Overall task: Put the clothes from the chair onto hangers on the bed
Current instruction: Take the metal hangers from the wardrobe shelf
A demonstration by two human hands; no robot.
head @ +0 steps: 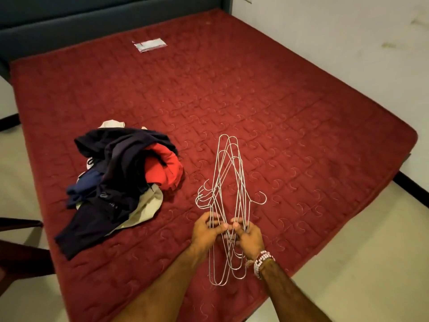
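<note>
The left hand [207, 231] and right hand [250, 241] are close together, thumbs nearly touching. Each grips the wires of a bundle of metal hangers [229, 180] (hooks splayed to both sides) that reaches away from them over the bed [301, 101]. The clothes [120, 180] lie heaped to the left of the hands, apart from the hangers. Ahead and to the right, red mattress runs on to its edges. A dark chair [18, 259] stands far left.
</note>
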